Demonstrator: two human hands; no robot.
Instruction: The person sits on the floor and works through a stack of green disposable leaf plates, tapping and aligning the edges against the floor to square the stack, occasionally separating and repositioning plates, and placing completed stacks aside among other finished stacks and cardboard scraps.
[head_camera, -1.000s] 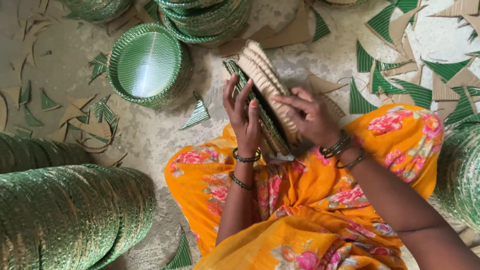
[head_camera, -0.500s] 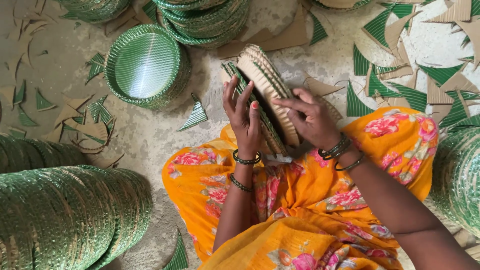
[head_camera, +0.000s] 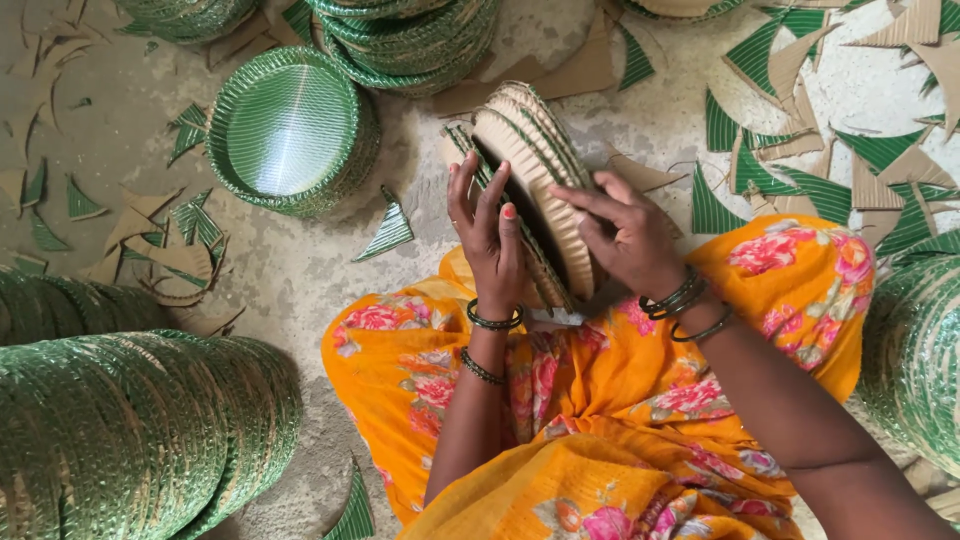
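Note:
A thick stack of round paper plates (head_camera: 535, 160), green on one face and brown cardboard on the other, stands on edge on my lap over orange flowered cloth (head_camera: 600, 400). My left hand (head_camera: 488, 235) presses flat against the stack's left side, fingers spread upward. My right hand (head_camera: 628, 235) grips the right side, its fingers reaching across the fluted rims. A dark gap shows between the plates in the middle of the stack. Both wrists carry dark bangles.
A pile of green plates (head_camera: 285, 130) lies face up on the sandy floor to the left. More piles sit at the top (head_camera: 410, 30), a long sideways stack at lower left (head_camera: 130, 430), another at right (head_camera: 915, 360). Green and brown triangular offcuts (head_camera: 800, 110) litter the ground.
Both hands have stayed on the stack. The right fingers have shifted slightly across the rims and the gap between the plates has widened a little.

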